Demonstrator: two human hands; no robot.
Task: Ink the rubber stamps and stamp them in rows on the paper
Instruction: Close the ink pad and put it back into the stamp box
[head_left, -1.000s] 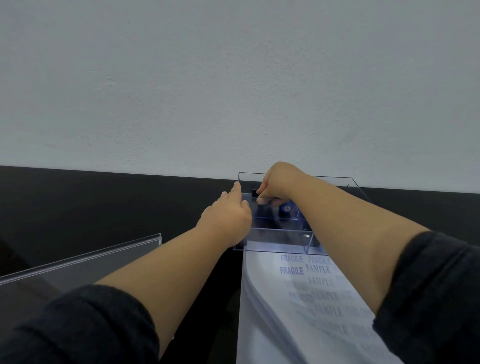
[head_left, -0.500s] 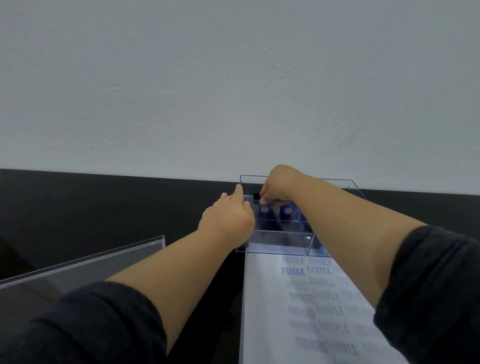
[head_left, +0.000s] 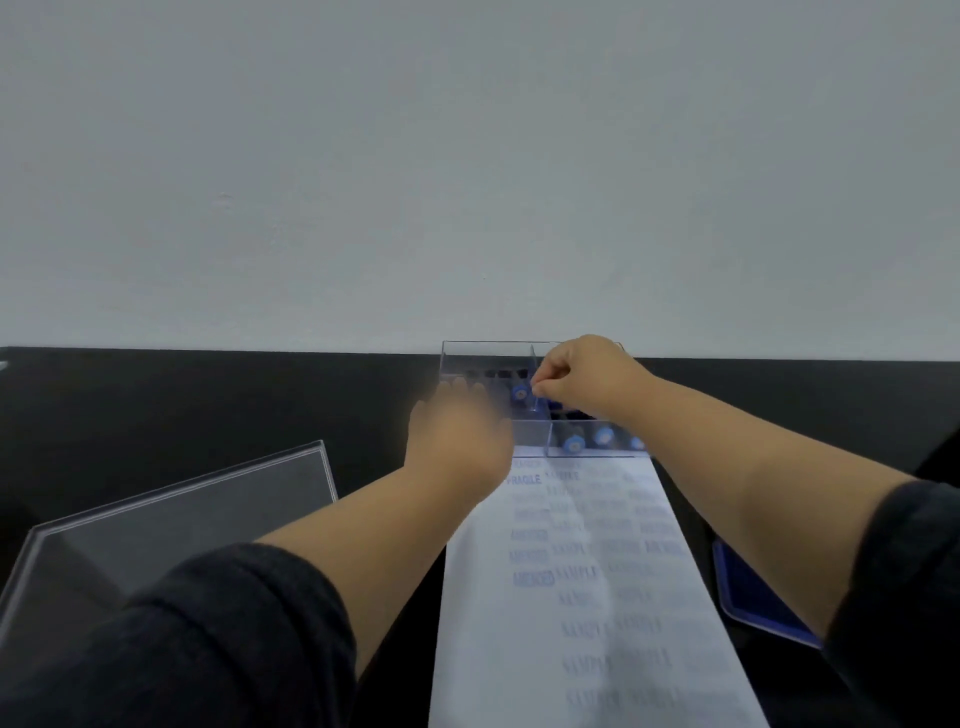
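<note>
A clear plastic box (head_left: 483, 349) with dividers stands at the far edge of the black table, and several blue-capped rubber stamps (head_left: 574, 444) lie in it. My right hand (head_left: 589, 376) reaches into the box, with its fingertips pinched on one blue-capped stamp (head_left: 518, 392) beside the middle divider. My left hand (head_left: 457, 434) is blurred and lies against the box's front left corner, fingers stretched forward and holding nothing. The white paper (head_left: 582, 613) runs from the box toward me and bears rows of blue FRAGILE and SAMPLE prints.
A blue ink pad (head_left: 753, 597) lies open to the right of the paper, partly under my right forearm. A clear plastic lid (head_left: 182, 519) rests on the table at the left. A white wall rises right behind the box.
My right hand has shifted right within the box to the middle divider. My left hand has slid along the box's front left, and the view has tilted down to show more paper.
</note>
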